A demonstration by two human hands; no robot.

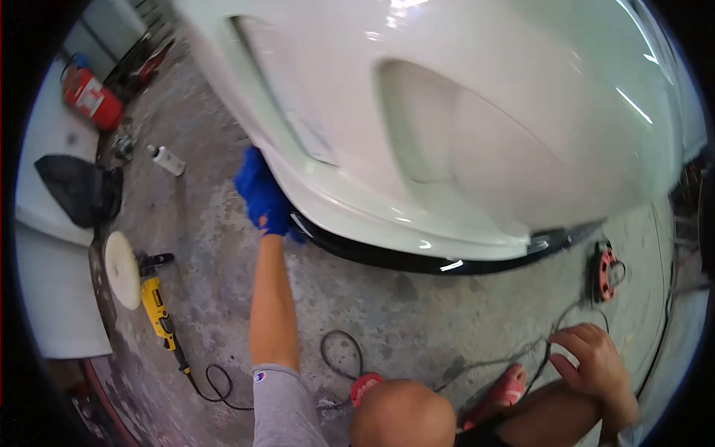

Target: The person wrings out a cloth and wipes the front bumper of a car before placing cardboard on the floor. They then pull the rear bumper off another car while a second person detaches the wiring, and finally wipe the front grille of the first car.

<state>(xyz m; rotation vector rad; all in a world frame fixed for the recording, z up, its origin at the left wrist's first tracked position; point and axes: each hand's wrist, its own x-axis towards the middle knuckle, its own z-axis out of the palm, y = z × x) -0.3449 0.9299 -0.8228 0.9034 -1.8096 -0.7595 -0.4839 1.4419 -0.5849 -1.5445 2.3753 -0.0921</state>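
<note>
A blue cloth (pixel 262 186) is bunched in my left hand (pixel 264 221), which presses it to the lower left edge of a glossy white car bumper (pixel 357 201). The cloth hides most of the fingers. Below the white panel runs a black lower lip (pixel 417 262), and part of the cloth lies by its left end. At the lower right, my right hand (pixel 593 359) hangs loosely by my knee, holding nothing, thumb apart from the bent fingers.
A yellow polisher (pixel 155 305) with a white pad lies left on the concrete floor, its cord trailing past my feet. A white bottle (pixel 167 160), a black bag-like object (pixel 82 190) and a red fire extinguisher (pixel 93 98) are farther up. An orange-and-black device (pixel 605 274) sits right.
</note>
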